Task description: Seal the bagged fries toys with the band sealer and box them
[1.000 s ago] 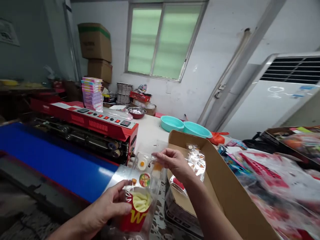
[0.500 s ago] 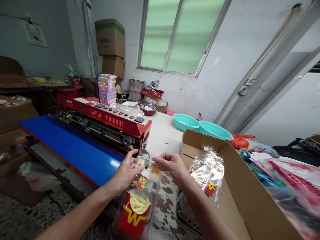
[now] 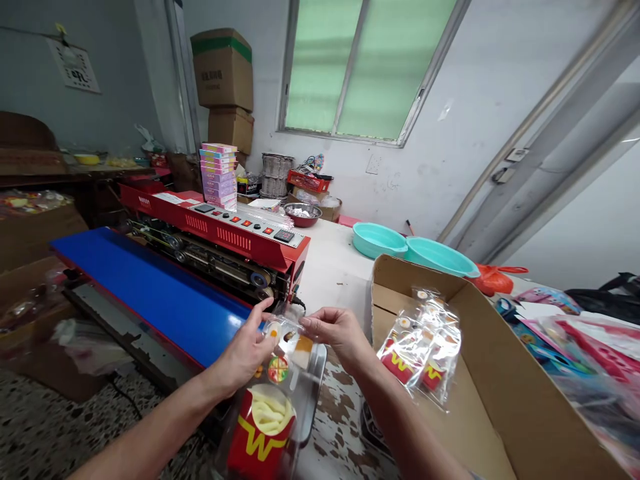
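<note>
Both hands (image 3: pixel 243 353) (image 3: pixel 343 333): fingers (image 3: pixel 314 325) grasping clear bag (image 3: pixel 287 385) near top; left moved up from fries (image 3: pixel 271 411).

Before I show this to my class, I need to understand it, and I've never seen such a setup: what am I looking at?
No robot here: a camera worn on a person's head looks forward and down. The bare right hand pinches the far end of a clear pack; the left hand is at its left side. Inside show yellow strips in a red carton. Leftward stands a red machine with a flat blue surface. Rightward, an open cardboard box holds similar packs.
</note>
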Demonstrator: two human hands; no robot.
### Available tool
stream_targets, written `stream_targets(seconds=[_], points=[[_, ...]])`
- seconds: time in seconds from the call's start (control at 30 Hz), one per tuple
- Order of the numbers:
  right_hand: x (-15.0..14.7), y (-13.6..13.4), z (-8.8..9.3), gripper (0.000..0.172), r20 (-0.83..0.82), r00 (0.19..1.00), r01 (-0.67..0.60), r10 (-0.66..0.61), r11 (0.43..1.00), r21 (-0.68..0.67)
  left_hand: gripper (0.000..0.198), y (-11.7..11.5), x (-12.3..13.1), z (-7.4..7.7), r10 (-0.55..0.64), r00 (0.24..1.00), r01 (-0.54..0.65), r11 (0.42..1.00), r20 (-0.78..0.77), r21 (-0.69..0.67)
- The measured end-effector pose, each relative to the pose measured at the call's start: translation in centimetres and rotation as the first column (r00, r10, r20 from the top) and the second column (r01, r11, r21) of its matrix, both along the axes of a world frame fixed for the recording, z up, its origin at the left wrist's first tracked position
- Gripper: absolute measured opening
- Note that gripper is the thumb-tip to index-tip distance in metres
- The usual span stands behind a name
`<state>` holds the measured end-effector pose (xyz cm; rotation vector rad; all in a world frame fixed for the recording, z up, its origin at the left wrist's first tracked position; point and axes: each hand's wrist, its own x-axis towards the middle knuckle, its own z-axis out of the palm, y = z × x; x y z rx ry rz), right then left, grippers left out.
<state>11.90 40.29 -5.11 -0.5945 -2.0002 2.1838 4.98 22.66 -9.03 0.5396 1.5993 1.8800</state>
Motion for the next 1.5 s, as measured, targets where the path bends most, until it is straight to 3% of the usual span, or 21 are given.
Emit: stream_targets(seconds=[0.1,0.2,0.33,0.53,0.7,0.93,1.13,1.27,1.33,1.37,1.43,1.5], points=[[-0.1,-0.2,0.1,0.038,0.0,1.0,-0.002,0.002,1.0,-0.016,0.074,-0.4,-0.5,0.3,0.01,0.99,-0.019,0.998,0.139,0.061],[-0.3,-0.5,0.1,0.037,-0.005,0.999,-0.037,0.037,0.999,-0.013,0.056,-0.4,-1.8,0.7,0.0,0.96,-0.022,0.997,0.282,0.073],[-0.7,-0.9,-0.7,0.036,-0.008,1.0,-0.022,0.022,1.0,0.021,0.032,0.5,-3.5,0.4,0.033,0.95,-0.033,0.999,0.311,-0.006],[-1.2,-1.1,-1.9,0.034,-0.016,0.999,0.05,-0.05,0.998,0.03,0.026,1.7,-5.0,-0.4,0.142,0.921,-0.108,0.988,0.363,-0.114],[-2.7,-0.7,-3.0,0.043,-0.022,0.993,0.116,-0.117,0.992,-0.051,0.028,2.1,-6.3,-1.2,0.177,0.913,-0.136,0.982,0.367,-0.133],[-6.6,1.1,-5.0,0.038,-0.005,0.968,0.25,-0.25,0.967,-0.053,0.061,0.8,-7.0,-1.4,0.203,0.93,-0.155,0.973,0.308,-0.171],[-8.9,-0.2,-6.4,0.038,-0.039,0.967,0.25,-0.252,0.967,-0.05,0.051,-0.2,-8.4,-1.5,0.325,0.911,-0.276,0.938,0.253,-0.21],[-8.5,0.6,-5.8,0.041,-0.14,0.952,0.28,-0.272,0.959,0.039,0.039,-1.6,-10.5,-1.7,0.429,0.885,-0.381,0.891,0.183,-0.245],[-7.4,3.4,-4.7,0.042,-0.219,0.925,0.356,-0.311,0.909,0.215,0.038,-2.8,-11.8,-1.4,0.493,0.861,-0.447,0.85,0.123,-0.278],[-6.6,5.4,-3.9,0.042,-0.244,0.907,0.412,-0.344,0.847,0.337,0.04,-3.6,-12.4,-1.1,0.532,0.846,-0.492,0.811,0.047,-0.317],[-4.3,10.5,-2.4,0.042,-0.247,0.859,0.504,-0.447,0.66,0.557,0.047,-5.2,-13.7,-0.5,0.587,0.775,-0.627,0.666,-0.234,-0.403],[-1.3,16.0,-1.1,0.047,-0.199,0.782,0.549,-0.59,0.501,0.669,0.057,-6.7,-14.7,-0.2,0.505,0.641,-0.762,0.507,-0.577,-0.403]])
